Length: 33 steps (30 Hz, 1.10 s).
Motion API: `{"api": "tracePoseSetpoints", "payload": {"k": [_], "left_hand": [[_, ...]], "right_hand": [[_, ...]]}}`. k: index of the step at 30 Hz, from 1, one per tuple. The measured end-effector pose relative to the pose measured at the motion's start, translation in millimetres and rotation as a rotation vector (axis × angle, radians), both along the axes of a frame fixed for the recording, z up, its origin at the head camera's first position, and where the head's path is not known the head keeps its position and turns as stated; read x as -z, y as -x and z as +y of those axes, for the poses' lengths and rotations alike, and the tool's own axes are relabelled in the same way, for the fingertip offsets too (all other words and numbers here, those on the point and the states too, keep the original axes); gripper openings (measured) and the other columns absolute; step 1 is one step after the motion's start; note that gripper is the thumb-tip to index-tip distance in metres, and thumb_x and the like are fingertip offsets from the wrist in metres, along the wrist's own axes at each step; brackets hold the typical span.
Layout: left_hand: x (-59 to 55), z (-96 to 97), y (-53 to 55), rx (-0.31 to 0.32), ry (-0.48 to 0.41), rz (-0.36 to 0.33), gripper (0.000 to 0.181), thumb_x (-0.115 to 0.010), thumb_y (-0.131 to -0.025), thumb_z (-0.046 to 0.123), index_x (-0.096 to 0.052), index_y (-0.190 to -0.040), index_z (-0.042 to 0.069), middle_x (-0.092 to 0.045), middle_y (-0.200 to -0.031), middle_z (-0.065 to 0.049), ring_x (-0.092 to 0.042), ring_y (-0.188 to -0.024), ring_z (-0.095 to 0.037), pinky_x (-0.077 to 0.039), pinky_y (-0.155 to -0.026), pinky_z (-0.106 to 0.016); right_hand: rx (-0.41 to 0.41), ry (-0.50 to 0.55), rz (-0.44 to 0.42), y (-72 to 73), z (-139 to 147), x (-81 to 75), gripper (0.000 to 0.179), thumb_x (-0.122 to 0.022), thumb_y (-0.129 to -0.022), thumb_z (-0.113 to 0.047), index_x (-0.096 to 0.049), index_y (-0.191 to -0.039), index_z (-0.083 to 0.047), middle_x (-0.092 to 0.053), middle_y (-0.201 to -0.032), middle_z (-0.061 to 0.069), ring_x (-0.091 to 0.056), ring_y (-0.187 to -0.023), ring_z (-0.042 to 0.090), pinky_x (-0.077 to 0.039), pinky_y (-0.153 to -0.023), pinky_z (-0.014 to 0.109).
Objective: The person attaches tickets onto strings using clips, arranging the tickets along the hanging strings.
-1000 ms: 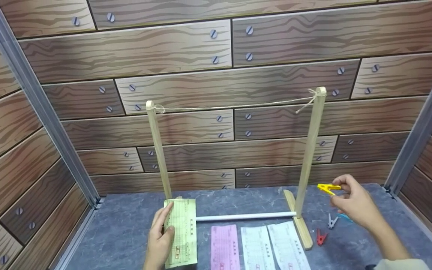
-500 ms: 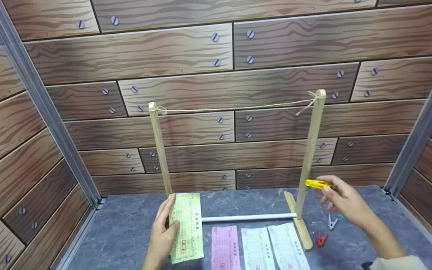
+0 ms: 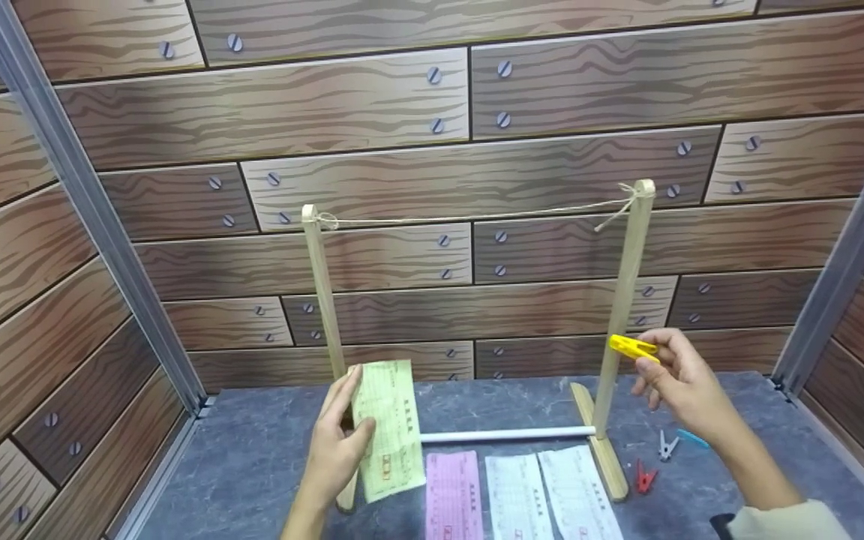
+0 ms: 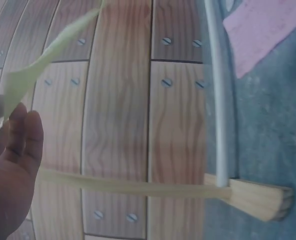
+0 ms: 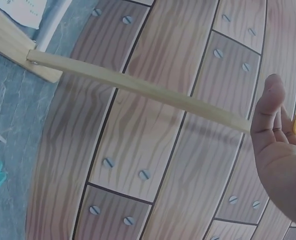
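A thin yellow-green paper slip (image 3: 391, 427), long and rectangular with printed rows and a red stamp mark, is raised off the table in front of the left wooden post (image 3: 323, 292); the left hand (image 3: 338, 442) pinches its edge between thumb and fingers, and the left wrist view shows the sheet bending in a soft curve. Near the right wooden post (image 3: 625, 300), the right hand (image 3: 691, 390) grips a glossy yellow clothespin (image 3: 633, 347) in bent fingers. Coarse, fibrous twine (image 3: 469, 218) is knotted between the post tops, and a smooth white rod (image 3: 507, 434) joins them low down. A flat pink slip (image 3: 453, 495) and two whitish slips (image 3: 516, 495) lie on the grey, marble-veined tabletop (image 3: 252, 465), with red (image 3: 644, 476), grey (image 3: 667, 445) and blue clothespins (image 3: 693, 439) to the right. Behind stands a wall (image 3: 402, 105) patterned as screwed wood planks.
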<state>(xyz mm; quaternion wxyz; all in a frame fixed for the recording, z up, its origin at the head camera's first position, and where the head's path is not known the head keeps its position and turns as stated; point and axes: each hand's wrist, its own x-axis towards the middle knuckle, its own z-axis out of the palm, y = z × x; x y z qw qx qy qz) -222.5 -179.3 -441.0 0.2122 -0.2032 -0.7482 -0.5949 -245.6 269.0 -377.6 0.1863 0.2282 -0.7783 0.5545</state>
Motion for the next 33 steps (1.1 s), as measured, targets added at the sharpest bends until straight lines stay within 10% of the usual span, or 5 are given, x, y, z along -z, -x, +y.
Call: {"api": "tracePoseSetpoints", "payload": {"k": [10, 17, 21, 33], "left_hand": [[-19.2, 3.6, 9.0, 0.044, -0.004, 0.141, 0.070, -0.070, -0.092, -0.002, -0.035, -0.153, -0.004, -0.040, -0.147, -0.022, -0.054, -0.077, -0.013, -0.049, -0.060, -0.022], [-27.0, 12.4, 17.6, -0.111, -0.082, 0.327, 0.039, -0.065, -0.091, -0.012, -0.060, -0.130, -0.012, -0.061, -0.126, -0.024, -0.063, -0.097, -0.015, -0.054, -0.074, -0.021], [-30.7, 15.7, 23.3, -0.187, -0.118, 0.408, 0.027, -0.066, -0.091, -0.012, -0.069, -0.117, -0.008, -0.069, -0.111, -0.018, -0.061, -0.082, -0.013, -0.050, -0.067, -0.017], [-71.9, 20.1, 15.2, -0.248, -0.168, 0.401, 0.017, -0.066, -0.087, -0.018, -0.071, -0.102, -0.012, -0.069, -0.087, -0.023, -0.055, -0.065, -0.012, -0.044, -0.057, -0.017]], "right_hand": [[-0.173, 0.093, -0.055, -2.4, -7.7, -10.1, 0.018, -0.045, -0.104, 0.005, -0.040, -0.120, 0.011, -0.070, -0.104, 0.011, -0.063, -0.066, 0.023, -0.051, -0.047, 0.030], [-0.072, 0.127, -0.057, -4.7, -12.8, -18.5, 0.021, -0.057, -0.097, 0.011, -0.052, -0.117, 0.013, -0.065, -0.090, 0.020, -0.058, -0.063, 0.017, -0.046, -0.046, 0.025], [-0.028, 0.136, -0.051, -4.7, -14.4, -23.5, 0.023, -0.062, -0.094, 0.011, -0.057, -0.116, 0.012, -0.063, -0.086, 0.020, -0.056, -0.061, 0.013, -0.043, -0.046, 0.023], [-0.017, 0.128, -0.038, 1.7, -22.1, -43.1, 0.031, -0.067, -0.094, 0.005, -0.059, -0.122, 0.013, -0.067, -0.096, 0.011, -0.057, -0.059, 0.014, -0.045, -0.046, 0.021]]}}
